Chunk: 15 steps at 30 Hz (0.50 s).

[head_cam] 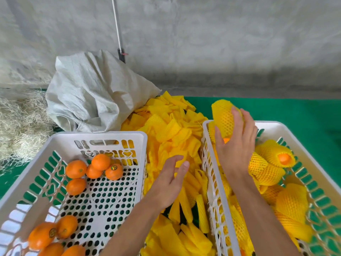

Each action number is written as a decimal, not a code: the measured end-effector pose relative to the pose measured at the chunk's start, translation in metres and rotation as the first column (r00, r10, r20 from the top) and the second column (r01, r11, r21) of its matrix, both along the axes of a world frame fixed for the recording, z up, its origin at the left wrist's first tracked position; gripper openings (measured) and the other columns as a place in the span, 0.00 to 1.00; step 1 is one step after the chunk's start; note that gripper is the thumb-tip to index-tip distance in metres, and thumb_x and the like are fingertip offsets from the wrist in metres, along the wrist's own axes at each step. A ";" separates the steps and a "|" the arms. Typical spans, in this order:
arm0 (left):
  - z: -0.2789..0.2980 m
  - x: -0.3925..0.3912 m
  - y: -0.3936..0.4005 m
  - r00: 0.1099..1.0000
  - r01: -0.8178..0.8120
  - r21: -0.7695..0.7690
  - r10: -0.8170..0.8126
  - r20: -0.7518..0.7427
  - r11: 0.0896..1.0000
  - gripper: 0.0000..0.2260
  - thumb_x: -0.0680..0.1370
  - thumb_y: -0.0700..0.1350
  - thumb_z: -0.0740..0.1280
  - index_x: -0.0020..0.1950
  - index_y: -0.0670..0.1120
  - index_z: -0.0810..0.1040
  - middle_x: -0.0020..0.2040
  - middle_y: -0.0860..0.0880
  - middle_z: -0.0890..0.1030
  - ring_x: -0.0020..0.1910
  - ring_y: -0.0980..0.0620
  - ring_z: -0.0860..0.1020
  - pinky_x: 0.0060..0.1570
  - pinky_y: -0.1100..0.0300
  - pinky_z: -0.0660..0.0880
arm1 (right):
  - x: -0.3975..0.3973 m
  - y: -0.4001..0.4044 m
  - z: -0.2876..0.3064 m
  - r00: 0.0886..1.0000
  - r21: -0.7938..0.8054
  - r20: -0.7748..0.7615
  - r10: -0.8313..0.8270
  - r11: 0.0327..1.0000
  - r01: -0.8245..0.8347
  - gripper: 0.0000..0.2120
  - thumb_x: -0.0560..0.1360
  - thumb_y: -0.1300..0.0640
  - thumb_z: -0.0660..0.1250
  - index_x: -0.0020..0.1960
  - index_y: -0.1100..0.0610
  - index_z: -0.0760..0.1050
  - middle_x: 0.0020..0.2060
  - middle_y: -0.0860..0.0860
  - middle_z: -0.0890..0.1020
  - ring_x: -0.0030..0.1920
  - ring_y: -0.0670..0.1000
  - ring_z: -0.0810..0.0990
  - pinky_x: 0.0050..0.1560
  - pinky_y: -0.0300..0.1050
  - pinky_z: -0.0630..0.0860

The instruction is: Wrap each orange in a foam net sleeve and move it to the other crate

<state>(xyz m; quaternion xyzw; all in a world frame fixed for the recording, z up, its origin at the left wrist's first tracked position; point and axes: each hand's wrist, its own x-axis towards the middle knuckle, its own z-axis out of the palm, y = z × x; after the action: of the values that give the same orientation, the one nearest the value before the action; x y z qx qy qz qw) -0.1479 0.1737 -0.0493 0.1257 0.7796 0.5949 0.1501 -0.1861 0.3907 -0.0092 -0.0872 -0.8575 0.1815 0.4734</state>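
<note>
Right hand curls its grip round a yellow foam-netted orange over the white perforated plastic crate at 3 o'clock, left hand open, empty over loose yellow foam sleeves; loose netting may slip off when dropped.

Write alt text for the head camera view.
A person's right hand holds a net-sleeved orange over the right crate of wrapped fruit. The open left hand hovers over loose yellow sleeves, beside the left crate of bare oranges.
</note>
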 end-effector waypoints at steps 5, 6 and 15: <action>-0.002 -0.002 0.000 0.999 -0.040 -0.070 0.039 -0.008 0.997 0.25 0.79 0.70 0.56 0.73 0.61 0.68 0.70 0.60 0.73 0.64 0.70 0.71 0.50 0.71 0.71 | 0.002 0.039 -0.020 0.906 -0.055 0.317 -0.281 0.948 0.313 0.31 0.79 0.62 0.65 0.80 0.56 0.59 0.78 0.62 0.60 0.75 0.66 0.62 0.71 0.63 0.65; -0.003 -0.002 0.000 0.999 -0.040 -0.088 0.039 -0.013 0.995 0.24 0.80 0.69 0.56 0.73 0.60 0.68 0.70 0.60 0.72 0.64 0.70 0.72 0.49 0.71 0.71 | 0.003 0.041 -0.029 0.851 -0.082 0.452 -0.267 0.937 0.338 0.33 0.79 0.64 0.63 0.81 0.57 0.56 0.79 0.64 0.57 0.77 0.67 0.58 0.74 0.64 0.61; -0.007 -0.004 0.002 0.997 -0.038 -0.100 0.031 -0.064 0.994 0.23 0.78 0.68 0.57 0.66 0.57 0.73 0.68 0.62 0.72 0.62 0.65 0.75 0.46 0.77 0.72 | 0.002 0.045 -0.039 0.796 -0.198 0.572 -0.196 0.909 0.366 0.31 0.83 0.58 0.59 0.82 0.60 0.52 0.82 0.62 0.48 0.82 0.64 0.44 0.81 0.61 0.47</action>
<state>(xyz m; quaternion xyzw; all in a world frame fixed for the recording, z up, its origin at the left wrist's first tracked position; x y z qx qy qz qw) -0.1519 0.1757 -0.0564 0.1231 0.8150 0.5531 0.1214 -0.1841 0.4357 -0.0481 -0.3331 -0.8950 0.2036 0.2157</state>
